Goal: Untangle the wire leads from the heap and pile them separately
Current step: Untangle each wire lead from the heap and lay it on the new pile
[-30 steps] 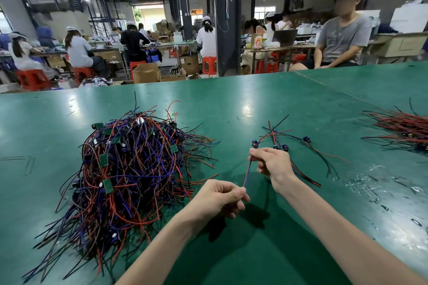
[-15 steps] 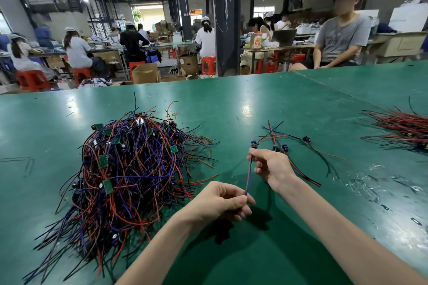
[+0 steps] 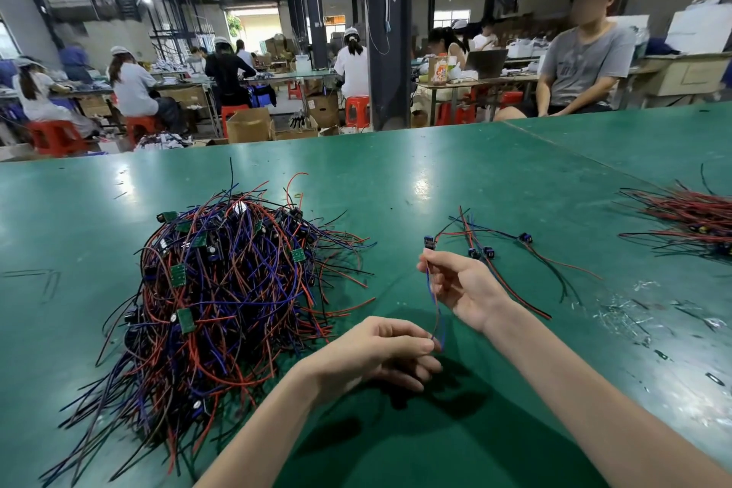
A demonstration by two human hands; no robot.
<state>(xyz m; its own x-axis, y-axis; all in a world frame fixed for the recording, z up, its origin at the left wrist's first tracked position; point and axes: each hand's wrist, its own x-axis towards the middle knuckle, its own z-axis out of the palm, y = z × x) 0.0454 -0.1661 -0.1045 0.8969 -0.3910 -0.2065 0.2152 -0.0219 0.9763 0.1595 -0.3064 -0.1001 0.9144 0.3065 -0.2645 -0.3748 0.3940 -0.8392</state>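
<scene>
Pinching the upper part of one wire lead (image 3: 435,301) between thumb and forefinger, the right hand (image 3: 465,289) holds it just under its small dark-blue plug (image 3: 428,242). The left hand (image 3: 376,353) pinches the lower end between its thumb and curled fingers. The lead hangs nearly upright between the two hands, lifted off the worktop (image 3: 435,178) and free of the heap. It is a thin pair of strands, one blue and one reddish, running close together.

To finish this step well, I judge the strands should be drawn straight with a light pull. The lead can then be laid alongside the small pile (image 3: 491,250) just beyond the right hand, its plug lying the same way as the others. Letting the left hand go first should stop the loose tail from catching.

The heap (image 3: 222,289) lies to the left of the hands. It is a dense mound of red, blue and black wires with small green boards (image 3: 178,273) caught in it and ends splaying outward. Most of the work seems left. Another bundle (image 3: 693,218) of red and black wires lies well apart at the right edge.
</scene>
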